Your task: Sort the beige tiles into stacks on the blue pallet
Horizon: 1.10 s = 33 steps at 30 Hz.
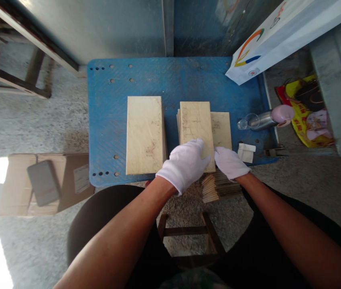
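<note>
My left hand point(185, 162), in a white glove, lies over the near part of a pale wooden board point(195, 122), its thumb apart from its fingers. This board tops the middle stack. My right hand point(230, 163), also gloved, is closed with fingertips bunched at the board's right edge; anything pinched in them is hidden. Partly under that edge sits another pale board point(222, 127). To the left stands a second stack of boards point(144, 134), the top one marked with dark smudges. Below my right hand, more thin boards point(218, 186) are piled at the table's near edge.
The blue table point(107, 116) has holes near its corners. At its right are a pink-capped bottle point(266, 119), a clear cup point(242, 124) and a white paper piece point(246, 153). A white bag point(263, 48) overhangs the back right. Left lies a cardboard box point(68, 176) with a phone-like slab point(43, 182).
</note>
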Each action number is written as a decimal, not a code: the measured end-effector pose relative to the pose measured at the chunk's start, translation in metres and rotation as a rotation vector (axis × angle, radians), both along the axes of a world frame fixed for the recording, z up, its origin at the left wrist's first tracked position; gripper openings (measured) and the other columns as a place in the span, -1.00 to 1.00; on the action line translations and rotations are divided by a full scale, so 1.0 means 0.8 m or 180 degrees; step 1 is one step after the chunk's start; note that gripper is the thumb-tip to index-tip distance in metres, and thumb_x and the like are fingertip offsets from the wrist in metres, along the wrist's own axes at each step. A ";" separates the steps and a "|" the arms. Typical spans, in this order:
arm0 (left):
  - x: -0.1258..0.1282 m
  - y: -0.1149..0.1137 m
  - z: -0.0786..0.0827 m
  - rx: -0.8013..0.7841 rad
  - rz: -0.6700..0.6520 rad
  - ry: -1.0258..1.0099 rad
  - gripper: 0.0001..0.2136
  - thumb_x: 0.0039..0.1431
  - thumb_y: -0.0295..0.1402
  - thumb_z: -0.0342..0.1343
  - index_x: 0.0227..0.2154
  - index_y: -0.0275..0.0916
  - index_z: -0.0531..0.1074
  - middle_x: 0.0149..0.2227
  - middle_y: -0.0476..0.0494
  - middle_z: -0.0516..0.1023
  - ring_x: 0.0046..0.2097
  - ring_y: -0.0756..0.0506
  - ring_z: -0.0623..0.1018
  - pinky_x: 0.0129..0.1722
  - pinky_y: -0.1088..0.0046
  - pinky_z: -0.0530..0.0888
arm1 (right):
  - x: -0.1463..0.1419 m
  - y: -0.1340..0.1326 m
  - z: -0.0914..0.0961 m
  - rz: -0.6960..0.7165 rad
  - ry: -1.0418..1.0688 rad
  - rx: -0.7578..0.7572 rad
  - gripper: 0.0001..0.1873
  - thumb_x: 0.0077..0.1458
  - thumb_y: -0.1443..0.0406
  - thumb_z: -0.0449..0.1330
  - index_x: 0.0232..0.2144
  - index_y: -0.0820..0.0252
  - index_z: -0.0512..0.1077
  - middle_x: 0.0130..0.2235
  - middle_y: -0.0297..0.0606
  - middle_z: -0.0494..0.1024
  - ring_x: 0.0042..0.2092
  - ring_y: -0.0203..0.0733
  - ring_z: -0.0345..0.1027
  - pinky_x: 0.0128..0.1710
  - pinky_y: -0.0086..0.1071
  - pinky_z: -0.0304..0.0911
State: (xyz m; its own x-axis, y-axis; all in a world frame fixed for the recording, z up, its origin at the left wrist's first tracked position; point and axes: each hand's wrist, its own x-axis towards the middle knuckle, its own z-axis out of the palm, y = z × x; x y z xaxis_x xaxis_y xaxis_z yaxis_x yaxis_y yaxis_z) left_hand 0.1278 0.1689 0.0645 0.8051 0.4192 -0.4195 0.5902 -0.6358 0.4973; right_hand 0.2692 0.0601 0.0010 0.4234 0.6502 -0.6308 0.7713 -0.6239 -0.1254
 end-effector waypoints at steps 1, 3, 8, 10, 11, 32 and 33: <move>0.000 0.000 0.000 0.0022 -0.0045 0.0008 -0.64 0.27 -0.15 0.02 0.00 -0.28 0.38 0.01 -0.26 0.55 -0.01 -0.20 0.56 -0.04 0.34 0.48 | 0.000 0.000 0.000 0.0009 0.0000 -0.0003 -0.64 0.33 0.28 -0.12 -0.17 0.22 0.47 -0.08 -0.05 0.58 -0.03 -0.06 0.45 -0.17 -0.40 0.17; 0.000 -0.001 0.000 0.0073 -0.0155 0.0033 -0.64 0.28 -0.15 0.01 0.00 -0.30 0.37 0.02 -0.27 0.54 -0.02 -0.21 0.56 -0.06 0.33 0.48 | 0.000 0.000 0.001 0.0003 0.0005 -0.0012 -0.64 0.34 0.28 -0.13 -0.16 0.21 0.47 -0.08 -0.06 0.58 -0.03 -0.07 0.45 -0.17 -0.40 0.17; -0.002 -0.001 0.006 0.0108 -0.0327 0.0119 -0.63 0.30 -0.18 -0.02 0.01 -0.35 0.34 0.03 -0.30 0.52 0.00 -0.22 0.55 -0.04 0.31 0.49 | 0.000 0.000 0.000 0.0021 -0.0036 -0.0045 -0.65 0.32 0.30 -0.11 -0.15 0.23 0.47 -0.08 -0.05 0.58 -0.05 -0.09 0.46 -0.17 -0.40 0.18; -0.003 -0.001 0.010 0.0079 -0.0353 0.0129 -0.64 0.30 -0.19 -0.01 0.01 -0.35 0.35 0.02 -0.29 0.52 0.00 -0.22 0.55 -0.03 0.31 0.49 | -0.001 0.000 -0.002 0.0087 -0.0082 -0.0074 -0.65 0.32 0.32 -0.12 -0.14 0.24 0.46 -0.08 -0.04 0.57 -0.05 -0.08 0.46 -0.17 -0.39 0.18; -0.004 -0.001 0.011 0.0064 -0.0364 0.0127 -0.64 0.30 -0.20 -0.01 0.02 -0.35 0.35 0.02 -0.28 0.52 0.00 -0.21 0.55 -0.02 0.31 0.49 | -0.002 0.000 -0.002 0.0114 -0.0108 -0.0091 -0.65 0.32 0.32 -0.12 -0.13 0.25 0.46 -0.08 -0.03 0.57 -0.05 -0.07 0.46 -0.17 -0.38 0.18; -0.009 -0.003 0.027 -0.0112 -0.0498 0.0245 -0.64 0.29 -0.23 0.01 0.01 -0.41 0.37 -0.05 -0.36 0.52 0.00 -0.25 0.55 -0.07 0.25 0.52 | -0.003 0.002 -0.006 0.0300 -0.0224 -0.0101 -0.68 0.30 0.35 -0.10 -0.16 0.27 0.45 -0.11 -0.02 0.57 -0.08 -0.07 0.45 -0.19 -0.38 0.16; -0.009 -0.003 0.026 -0.0136 -0.0510 0.0270 -0.64 0.29 -0.23 0.01 0.00 -0.41 0.38 -0.06 -0.36 0.53 -0.01 -0.26 0.55 -0.08 0.25 0.52 | -0.002 0.001 -0.005 0.0301 -0.0207 -0.0068 -0.67 0.31 0.33 -0.11 -0.17 0.25 0.45 -0.11 -0.03 0.57 -0.08 -0.08 0.45 -0.20 -0.38 0.16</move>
State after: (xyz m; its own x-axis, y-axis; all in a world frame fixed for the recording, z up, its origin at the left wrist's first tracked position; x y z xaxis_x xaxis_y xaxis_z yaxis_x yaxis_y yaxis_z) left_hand 0.1207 0.1664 0.0852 0.8211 0.2687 -0.5035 0.5240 -0.7044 0.4787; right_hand 0.2675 0.0613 -0.0032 0.4013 0.6759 -0.6181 0.8330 -0.5500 -0.0606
